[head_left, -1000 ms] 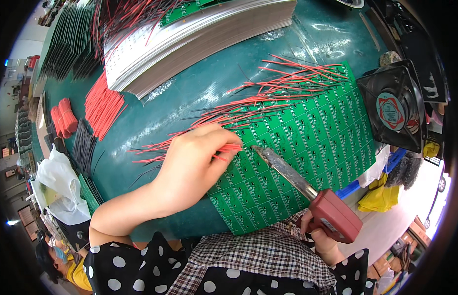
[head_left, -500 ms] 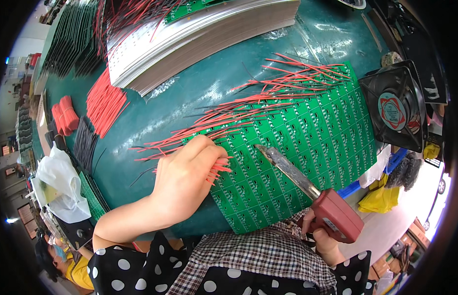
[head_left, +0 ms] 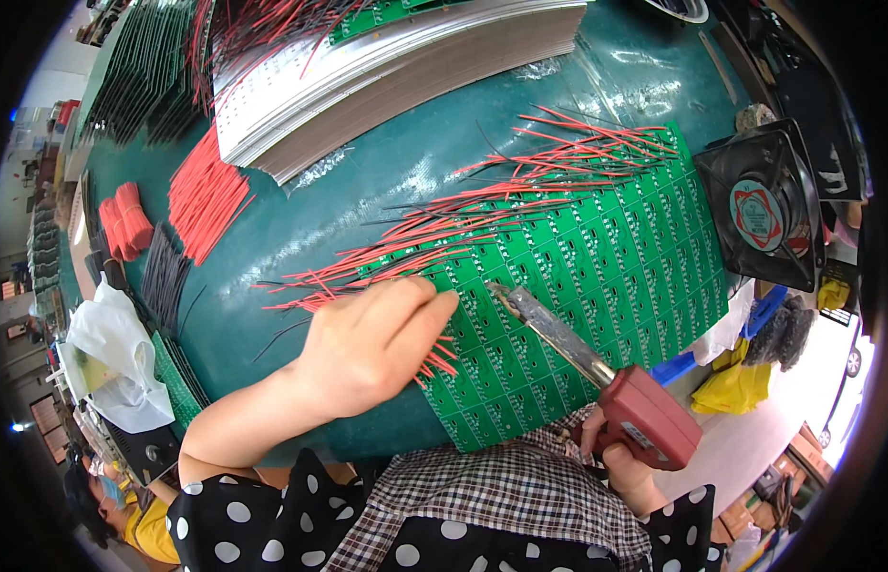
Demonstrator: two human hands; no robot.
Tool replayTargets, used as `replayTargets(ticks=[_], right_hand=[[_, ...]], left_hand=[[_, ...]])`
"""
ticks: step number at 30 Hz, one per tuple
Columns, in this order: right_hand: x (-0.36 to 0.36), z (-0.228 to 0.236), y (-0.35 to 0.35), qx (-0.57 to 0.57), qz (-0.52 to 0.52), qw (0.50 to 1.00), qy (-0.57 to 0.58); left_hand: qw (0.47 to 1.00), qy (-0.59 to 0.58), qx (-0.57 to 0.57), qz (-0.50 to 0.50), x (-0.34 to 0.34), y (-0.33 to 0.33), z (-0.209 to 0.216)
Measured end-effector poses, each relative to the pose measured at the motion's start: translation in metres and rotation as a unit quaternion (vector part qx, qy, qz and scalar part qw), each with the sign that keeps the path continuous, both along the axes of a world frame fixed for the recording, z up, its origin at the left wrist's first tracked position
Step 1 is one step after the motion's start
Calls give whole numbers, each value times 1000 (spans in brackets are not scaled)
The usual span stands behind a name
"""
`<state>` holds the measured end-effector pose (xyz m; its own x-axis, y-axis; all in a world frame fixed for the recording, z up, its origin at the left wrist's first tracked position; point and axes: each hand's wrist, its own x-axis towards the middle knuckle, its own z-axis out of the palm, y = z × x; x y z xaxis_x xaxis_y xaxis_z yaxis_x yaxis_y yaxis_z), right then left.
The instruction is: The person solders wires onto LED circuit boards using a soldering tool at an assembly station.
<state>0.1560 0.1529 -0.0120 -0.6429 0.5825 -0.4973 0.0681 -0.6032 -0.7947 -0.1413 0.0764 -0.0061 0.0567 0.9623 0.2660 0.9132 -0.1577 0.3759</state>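
Observation:
My left hand [head_left: 375, 341] is closed over a small bunch of red wires [head_left: 438, 362], whose ends poke out below its fingers. It rests at the left part of a large green circuit board panel [head_left: 606, 276], its thumb and forefinger pointing right. My right hand [head_left: 623, 465] grips a maroon soldering gun [head_left: 652, 418], partly hidden behind the handle. The dark tip of the gun hovers by the board's upper left area, a short way from my left fingertips. Rows of red and black wires [head_left: 520, 186] lie along the board's far edge.
A black fan [head_left: 755, 212] stands at the board's right. Left on the green table lie red wire bundles [head_left: 207, 195] and black wires [head_left: 162, 278]. A stack of pale sheets [head_left: 406, 91] fills the far side. A white plastic bag [head_left: 120, 348] sits left; a co-worker's yellow sleeve [head_left: 150, 534] shows lower left.
My left hand has shifted a little right, its forefinger now reaching farther over the board. The soldering gun's tip has moved slightly left, toward that hand.

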Motion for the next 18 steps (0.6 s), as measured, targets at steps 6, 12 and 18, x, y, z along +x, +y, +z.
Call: replayTargets(ticks=[6,12,18], right_hand=[[3,-9,-4,-10,30,999,6],[17,-20,-8,38,78,996,-34],[22,-23,-13,243,187,933,-190]], left_hand=[[999,33,20,-15,2,-3,-9],[999,31,40,-20,1,-4,-12],[999,35,28,-17,1,-4,-11]])
